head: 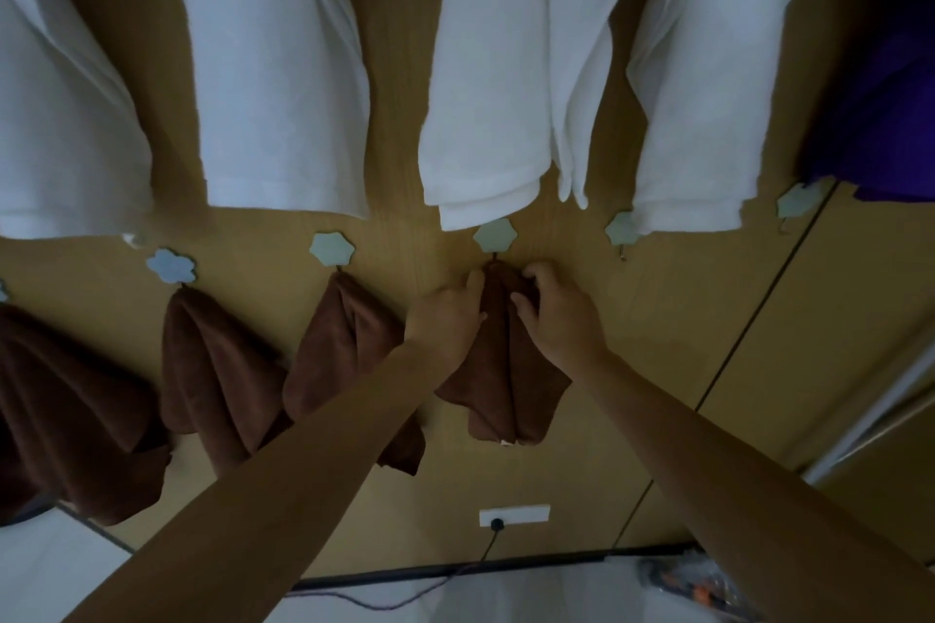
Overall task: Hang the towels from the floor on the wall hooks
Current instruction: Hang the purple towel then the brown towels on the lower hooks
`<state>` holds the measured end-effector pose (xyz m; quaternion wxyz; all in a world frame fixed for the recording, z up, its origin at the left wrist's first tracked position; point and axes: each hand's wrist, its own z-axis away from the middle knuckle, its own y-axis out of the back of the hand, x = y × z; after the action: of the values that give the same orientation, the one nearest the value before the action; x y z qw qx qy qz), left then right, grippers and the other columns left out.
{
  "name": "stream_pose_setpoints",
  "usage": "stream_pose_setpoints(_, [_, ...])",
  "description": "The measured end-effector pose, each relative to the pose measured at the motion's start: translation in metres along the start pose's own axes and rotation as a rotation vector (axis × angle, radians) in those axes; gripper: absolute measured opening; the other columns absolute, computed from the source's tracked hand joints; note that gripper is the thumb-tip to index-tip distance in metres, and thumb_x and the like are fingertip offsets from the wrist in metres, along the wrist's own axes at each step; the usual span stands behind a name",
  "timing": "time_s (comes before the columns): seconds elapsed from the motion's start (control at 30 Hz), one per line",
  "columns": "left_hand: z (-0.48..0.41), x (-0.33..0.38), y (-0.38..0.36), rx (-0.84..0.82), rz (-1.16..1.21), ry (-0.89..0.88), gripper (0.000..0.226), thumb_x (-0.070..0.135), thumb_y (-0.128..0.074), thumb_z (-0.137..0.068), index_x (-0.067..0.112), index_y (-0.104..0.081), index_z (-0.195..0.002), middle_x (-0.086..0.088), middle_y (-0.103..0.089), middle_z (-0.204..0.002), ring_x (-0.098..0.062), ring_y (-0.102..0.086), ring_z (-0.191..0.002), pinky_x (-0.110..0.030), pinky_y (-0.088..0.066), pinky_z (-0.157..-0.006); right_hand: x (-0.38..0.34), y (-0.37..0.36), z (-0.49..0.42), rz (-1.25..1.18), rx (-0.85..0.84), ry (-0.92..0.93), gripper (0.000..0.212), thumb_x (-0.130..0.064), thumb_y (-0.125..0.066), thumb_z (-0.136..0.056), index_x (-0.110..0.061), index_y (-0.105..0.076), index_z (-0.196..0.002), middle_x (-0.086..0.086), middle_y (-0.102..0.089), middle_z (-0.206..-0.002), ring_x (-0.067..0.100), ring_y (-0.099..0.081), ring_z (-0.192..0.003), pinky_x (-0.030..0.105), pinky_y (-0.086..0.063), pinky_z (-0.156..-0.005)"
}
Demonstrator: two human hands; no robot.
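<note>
Both hands are working just under the flower hook in the middle of the wooden wall. Directly below that hook a brown towel is hanging down the wall, its bunched top sitting right at the hook's prong; whether it is caught on the prong cannot be told. The left hand is gripping the left side of the bunch with curled fingers, while the right hand is pinching the right side, thumb and fingers closing into the cloth. Left of the hook, a second brown towel, a third brown towel and a fourth brown towel are hanging in the same row. Above the hook, white towels are draping down, one hem reaching its top edge. Right of the hook, another hook is showing its thin prong, and further up a purple cloth is hanging. Well below the hook, a dark plug is sitting in a white socket.
</note>
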<state>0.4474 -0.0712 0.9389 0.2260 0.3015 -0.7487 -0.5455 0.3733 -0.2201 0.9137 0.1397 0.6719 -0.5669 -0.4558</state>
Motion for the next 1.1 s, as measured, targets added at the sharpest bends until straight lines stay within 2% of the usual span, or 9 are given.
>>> stream_pose_setpoints(0.13, [-0.002, 0.004, 0.003, -0.054, -0.061, -0.014, 0.039, 0.027, -0.042, -0.102, 0.014, -0.036, -0.139, -0.005, -0.066, -0.106, -0.023, -0.065, -0.09, -0.033, -0.048, -0.066, -0.005, 0.002, -0.002, 0.095, -0.089, 0.016, 0.029, -0.028, -0.054, -0.099, -0.009, -0.055, -0.121, 0.009, -0.069, -0.094, 0.027, -0.065, -0.076, 0.035, -0.049, -0.06])
stream_pose_setpoints(0.23, [0.001, 0.003, 0.006, -0.073, -0.052, -0.033, 0.041, 0.036, -0.046, -0.101, 0.014, -0.038, -0.135, -0.005, -0.065, -0.106, -0.022, -0.064, -0.091, -0.031, -0.044, -0.063, -0.007, 0.007, -0.002, 0.13, -0.122, -0.011, 0.033, -0.034, -0.052, -0.099, -0.011, -0.054, -0.123, 0.009, -0.068, -0.097, 0.026, -0.065, -0.081, 0.036, -0.05, -0.063])
stream_pose_setpoints(0.43, [0.018, -0.002, 0.016, -0.021, -0.26, -0.111, 0.05, 0.05, -0.029, -0.102, 0.011, -0.04, -0.131, -0.008, -0.056, -0.118, -0.022, -0.057, -0.101, -0.03, -0.04, -0.065, -0.013, 0.017, 0.008, 0.277, -0.172, -0.086, 0.049, -0.043, -0.046, -0.099, -0.013, -0.043, -0.138, 0.01, -0.055, -0.13, 0.029, -0.054, -0.114, 0.042, -0.048, -0.083])
stream_pose_setpoints(0.57, [0.024, -0.013, 0.018, 0.085, -0.386, -0.153, 0.059, 0.056, -0.031, -0.098, 0.013, -0.043, -0.137, -0.006, -0.056, -0.123, -0.022, -0.056, -0.103, -0.032, -0.046, -0.068, -0.022, 0.024, 0.017, 0.335, -0.159, -0.112, 0.057, -0.046, -0.047, -0.098, -0.014, -0.039, -0.143, 0.01, -0.047, -0.141, 0.028, -0.044, -0.127, 0.045, -0.043, -0.093])
stream_pose_setpoints(0.67, [0.029, -0.021, 0.018, 0.131, -0.413, -0.193, 0.068, 0.06, -0.034, -0.096, 0.014, -0.034, -0.146, -0.01, -0.046, -0.14, -0.029, -0.048, -0.122, -0.04, -0.048, -0.084, -0.03, 0.029, 0.024, 0.354, -0.145, -0.122, 0.063, -0.046, -0.051, -0.096, -0.014, -0.035, -0.148, 0.01, -0.043, -0.145, 0.028, -0.039, -0.133, 0.047, -0.04, -0.099])
stream_pose_setpoints(0.73, [0.034, -0.024, 0.025, 0.104, -0.421, -0.208, 0.076, 0.061, -0.03, -0.096, 0.013, -0.017, -0.154, -0.015, -0.028, -0.153, -0.035, -0.031, -0.139, -0.048, -0.04, -0.1, -0.037, 0.033, 0.028, 0.363, -0.167, -0.14, 0.066, -0.046, -0.05, -0.096, -0.016, -0.028, -0.151, 0.009, -0.036, -0.15, 0.026, -0.032, -0.139, 0.05, -0.035, -0.105])
stream_pose_setpoints(0.8, [0.043, -0.025, 0.032, 0.064, -0.438, -0.213, 0.079, 0.061, -0.024, -0.097, 0.013, -0.001, -0.155, -0.016, -0.013, -0.159, -0.037, -0.016, -0.145, -0.053, -0.031, -0.109, -0.042, 0.037, 0.034, 0.374, -0.213, -0.158, 0.069, -0.048, -0.047, -0.097, -0.018, -0.02, -0.153, 0.007, -0.026, -0.156, 0.024, -0.021, -0.144, 0.053, -0.025, -0.112])
stream_pose_setpoints(0.97, [0.077, -0.028, 0.051, -0.022, -0.45, -0.139, 0.077, 0.062, -0.015, -0.098, 0.014, 0.008, -0.154, -0.013, 0.002, -0.162, -0.037, 0.001, -0.148, -0.057, -0.019, -0.114, -0.058, 0.044, 0.053, 0.388, -0.26, -0.058, 0.075, -0.052, -0.042, -0.098, -0.02, -0.007, -0.156, 0.005, -0.012, -0.161, 0.025, -0.004, -0.149, 0.054, -0.01, -0.116])
stream_pose_setpoints(1.1, [0.113, -0.029, 0.067, -0.016, -0.477, -0.023, 0.077, 0.064, -0.014, -0.096, 0.016, 0.001, -0.155, -0.012, -0.003, -0.162, -0.036, -0.003, -0.148, -0.057, -0.021, -0.113, -0.074, 0.048, 0.064, 0.343, -0.285, 0.077, 0.077, -0.053, -0.044, -0.097, -0.02, -0.006, -0.156, 0.004, -0.008, -0.163, 0.024, -0.001, -0.15, 0.05, -0.013, -0.117])
